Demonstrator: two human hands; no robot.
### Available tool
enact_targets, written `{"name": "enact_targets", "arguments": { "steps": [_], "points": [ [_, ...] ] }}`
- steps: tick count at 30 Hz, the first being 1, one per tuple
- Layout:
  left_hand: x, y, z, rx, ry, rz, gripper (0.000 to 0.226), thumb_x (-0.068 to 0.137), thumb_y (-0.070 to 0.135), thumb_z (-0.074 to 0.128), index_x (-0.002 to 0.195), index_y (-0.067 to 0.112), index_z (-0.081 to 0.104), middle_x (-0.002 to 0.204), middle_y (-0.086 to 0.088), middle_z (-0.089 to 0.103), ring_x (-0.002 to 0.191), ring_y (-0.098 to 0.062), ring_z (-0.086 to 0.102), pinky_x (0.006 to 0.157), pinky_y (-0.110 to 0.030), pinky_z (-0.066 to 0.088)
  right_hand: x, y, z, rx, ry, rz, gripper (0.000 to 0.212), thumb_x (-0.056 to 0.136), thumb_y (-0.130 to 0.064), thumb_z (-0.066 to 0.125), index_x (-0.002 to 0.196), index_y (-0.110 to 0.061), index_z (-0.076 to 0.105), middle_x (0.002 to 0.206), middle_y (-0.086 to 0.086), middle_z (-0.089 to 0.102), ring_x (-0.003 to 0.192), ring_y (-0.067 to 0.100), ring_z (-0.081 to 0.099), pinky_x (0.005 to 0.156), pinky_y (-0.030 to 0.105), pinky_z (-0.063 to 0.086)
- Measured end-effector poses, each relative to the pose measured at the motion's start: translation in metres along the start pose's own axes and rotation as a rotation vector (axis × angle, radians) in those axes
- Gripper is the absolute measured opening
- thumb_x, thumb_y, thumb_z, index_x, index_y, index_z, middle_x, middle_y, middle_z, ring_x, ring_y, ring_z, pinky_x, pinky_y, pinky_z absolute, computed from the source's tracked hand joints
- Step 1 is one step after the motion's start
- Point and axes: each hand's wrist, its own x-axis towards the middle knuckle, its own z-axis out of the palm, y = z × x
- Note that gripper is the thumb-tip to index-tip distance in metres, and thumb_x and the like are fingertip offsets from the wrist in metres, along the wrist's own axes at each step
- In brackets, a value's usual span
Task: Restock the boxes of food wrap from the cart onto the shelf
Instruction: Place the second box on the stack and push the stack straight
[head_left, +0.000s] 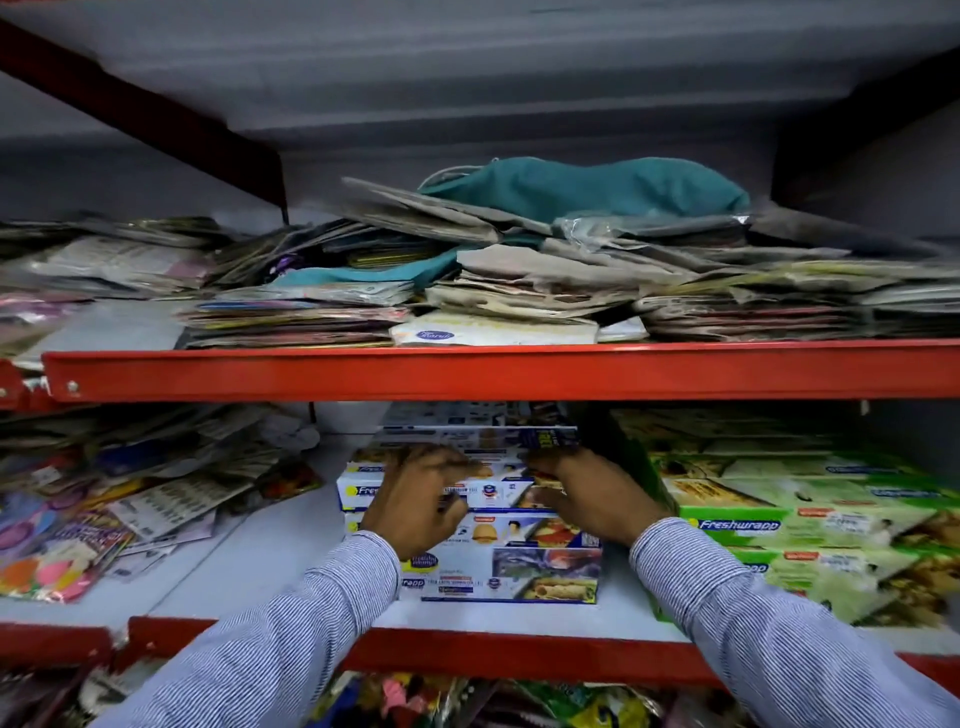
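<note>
On mid shelf (270, 551), L hand (415, 501) & R hand (592, 496) both curled, gripping blue wrap boxes (519, 551).

"Freshwrapp" on green box (737, 526)

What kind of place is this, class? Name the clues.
Probably a shop or its stockroom: red metal shelf rails, stacked blue-and-white Freshwrapp food wrap boxes beside green Freshwrapp boxes, and piles of packeted goods above.

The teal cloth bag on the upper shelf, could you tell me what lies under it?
The teal cloth bag rests on stacked flat paper packets; whatever lies deeper beneath is covered.
</note>
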Motion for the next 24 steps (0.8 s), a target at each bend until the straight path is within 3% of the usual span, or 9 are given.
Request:
{"name": "enact_targets", "arguments": {
  "steps": [5, 10, 13, 16, 19, 24],
  "points": [
    [-0.003, -0.002, 0.005, -0.043, -0.007, 0.071, 0.047, 0.087, 0.025, 0.053, 0.133, 0.037, 0.057, 0.135, 0.006, 0.062, 0.124, -0.022, 0.053, 0.108, -0.05, 0.041, -0.001, 0.0, 0.001, -0.041, 0.014, -0.007, 0.049, 0.091, -0.037, 0.057, 0.139, -0.032, 0.049, 0.133, 0.007, 0.065, 0.119, 0.028, 0.061, 0.099, 0.04, 0.052],
    [-0.009, -0.004, 0.011, 0.014, 0.025, 0.131, 0.049, 0.093, 0.03, 0.037, 0.14, 0.034, 0.047, 0.144, 0.004, 0.055, 0.137, -0.023, 0.043, 0.112, -0.056, 0.034, -0.006, -0.005, 0.005, -0.099, 0.065, -0.037, 0.051, 0.093, -0.038, 0.051, 0.142, -0.028, 0.044, 0.142, 0.006, 0.057, 0.125, 0.029, 0.056, 0.102, 0.039, 0.05],
    [-0.02, -0.003, 0.015, 0.146, 0.109, 0.166, 0.055, 0.097, 0.035, 0.043, 0.15, 0.028, 0.031, 0.161, -0.001, 0.032, 0.15, -0.024, 0.02, 0.119, -0.059, 0.017, -0.016, -0.013, 0.028, -0.161, 0.256, -0.13, 0.063, 0.095, -0.051, 0.04, 0.15, -0.02, 0.033, 0.154, 0.005, 0.043, 0.141, 0.028, 0.04, 0.118, 0.046, 0.032],
    [-0.035, -0.009, 0.022, 0.295, 0.154, 0.177, 0.067, 0.099, 0.042, 0.043, 0.156, 0.025, 0.012, 0.166, -0.006, 0.007, 0.153, -0.029, 0.002, 0.12, -0.064, 0.002, -0.023, -0.023, 0.059, -0.253, 0.364, -0.147, 0.07, 0.099, -0.058, 0.03, 0.154, -0.017, 0.022, 0.161, 0.004, 0.029, 0.151, 0.025, 0.02, 0.122, 0.051, 0.013],
    [-0.042, -0.027, 0.028, 0.385, 0.131, 0.127, 0.071, 0.097, 0.041, 0.048, 0.156, 0.021, 0.013, 0.166, -0.012, 0.009, 0.152, -0.036, 0.004, 0.115, -0.072, 0.006, -0.02, -0.023, 0.078, -0.338, 0.358, -0.119, 0.071, 0.1, -0.057, 0.027, 0.156, -0.016, 0.013, 0.165, 0.004, 0.018, 0.153, 0.025, 0.009, 0.12, 0.054, 0.008],
    [-0.037, -0.049, 0.034, 0.447, 0.083, 0.117, 0.074, 0.095, 0.051, 0.038, 0.156, 0.022, 0.008, 0.165, -0.012, 0.01, 0.151, -0.039, 0.008, 0.111, -0.076, 0.011, -0.012, -0.014, 0.086, -0.396, 0.352, -0.129, 0.073, 0.1, -0.054, 0.034, 0.156, -0.014, 0.011, 0.166, 0.004, 0.012, 0.154, 0.026, 0.008, 0.12, 0.057, 0.007]
  ]
}}
